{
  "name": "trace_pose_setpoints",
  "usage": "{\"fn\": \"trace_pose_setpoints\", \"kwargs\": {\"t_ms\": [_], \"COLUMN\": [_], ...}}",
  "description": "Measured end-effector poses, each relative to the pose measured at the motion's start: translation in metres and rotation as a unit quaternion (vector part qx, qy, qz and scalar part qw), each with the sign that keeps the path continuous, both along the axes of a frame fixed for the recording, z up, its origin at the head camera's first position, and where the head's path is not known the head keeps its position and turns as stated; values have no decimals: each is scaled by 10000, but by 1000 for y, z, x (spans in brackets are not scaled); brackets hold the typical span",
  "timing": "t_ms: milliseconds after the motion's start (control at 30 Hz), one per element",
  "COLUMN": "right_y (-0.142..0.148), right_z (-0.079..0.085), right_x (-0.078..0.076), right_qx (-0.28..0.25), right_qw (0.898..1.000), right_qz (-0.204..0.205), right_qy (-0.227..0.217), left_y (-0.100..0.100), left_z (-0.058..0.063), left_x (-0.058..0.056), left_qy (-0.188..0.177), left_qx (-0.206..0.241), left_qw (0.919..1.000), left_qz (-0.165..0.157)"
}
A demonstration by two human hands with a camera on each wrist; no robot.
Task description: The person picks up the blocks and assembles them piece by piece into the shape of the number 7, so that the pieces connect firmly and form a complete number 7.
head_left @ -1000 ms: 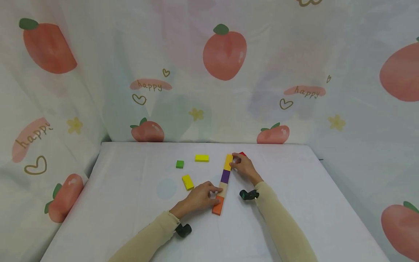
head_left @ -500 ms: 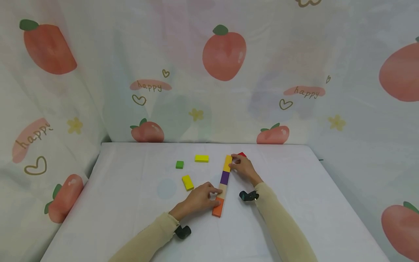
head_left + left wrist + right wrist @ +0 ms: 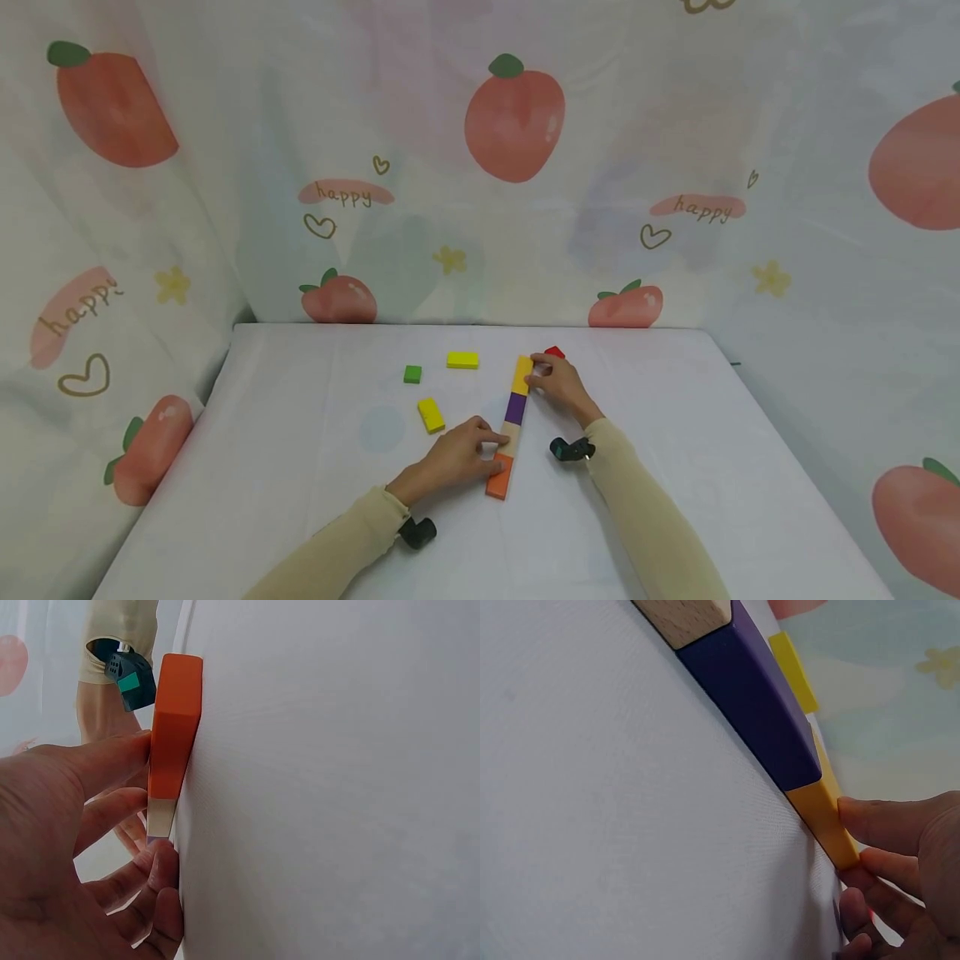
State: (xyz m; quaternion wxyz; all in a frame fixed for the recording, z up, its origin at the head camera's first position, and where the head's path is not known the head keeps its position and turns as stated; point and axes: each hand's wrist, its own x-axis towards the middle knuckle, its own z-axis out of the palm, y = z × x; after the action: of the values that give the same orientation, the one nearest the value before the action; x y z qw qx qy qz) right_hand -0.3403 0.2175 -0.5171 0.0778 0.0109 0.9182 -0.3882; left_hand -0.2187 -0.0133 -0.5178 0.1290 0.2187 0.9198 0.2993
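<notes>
A straight row of blocks lies end to end on the white table, running away from me. Nearest is an orange block [image 3: 498, 485], then a bare-wood block [image 3: 510, 431], a purple block [image 3: 515, 409] and an amber-yellow block [image 3: 521, 373]. My left hand [image 3: 453, 454] comes from the left, its thumb on the orange block and index finger on the wood one. At the far end, my right hand [image 3: 561, 385] touches the amber block with thumb and index finger. In the right wrist view the index finger sits at that block's end face [image 3: 849, 861].
Left of the row lie two bright yellow blocks, one flat yellow block [image 3: 462, 360] at the back and one tilted yellow block [image 3: 431, 415], plus a small green block [image 3: 412, 374]. A red block [image 3: 555, 352] shows partly behind my right hand. Patterned cloth [image 3: 480, 250] hangs behind the table.
The row of blocks has slid slightly toward me, its near end a little closer. Both hands keep nearly the same places on it. The loose blocks have not moved.
</notes>
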Motion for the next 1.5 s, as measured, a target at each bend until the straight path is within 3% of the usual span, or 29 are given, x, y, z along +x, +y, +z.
{"fn": "trace_pose_setpoints", "kwargs": {"t_ms": [433, 967, 1233, 1500], "right_y": [0, 1, 2, 8], "right_z": [4, 3, 2, 12], "right_x": [12, 17, 16, 18], "right_qx": [87, 146, 19, -260], "right_qw": [9999, 9998, 9993, 9969], "right_qz": [-107, 91, 168, 25], "right_qy": [-72, 136, 339, 747], "left_y": [-1, -4, -5, -5], "left_z": [1, 1, -2, -2], "left_x": [9, 15, 14, 14], "left_qy": [190, 205, 306, 340], "left_qx": [-270, -167, -151, -140], "left_qw": [9994, 9996, 9993, 9992], "left_qz": [-121, -141, -163, -182]}}
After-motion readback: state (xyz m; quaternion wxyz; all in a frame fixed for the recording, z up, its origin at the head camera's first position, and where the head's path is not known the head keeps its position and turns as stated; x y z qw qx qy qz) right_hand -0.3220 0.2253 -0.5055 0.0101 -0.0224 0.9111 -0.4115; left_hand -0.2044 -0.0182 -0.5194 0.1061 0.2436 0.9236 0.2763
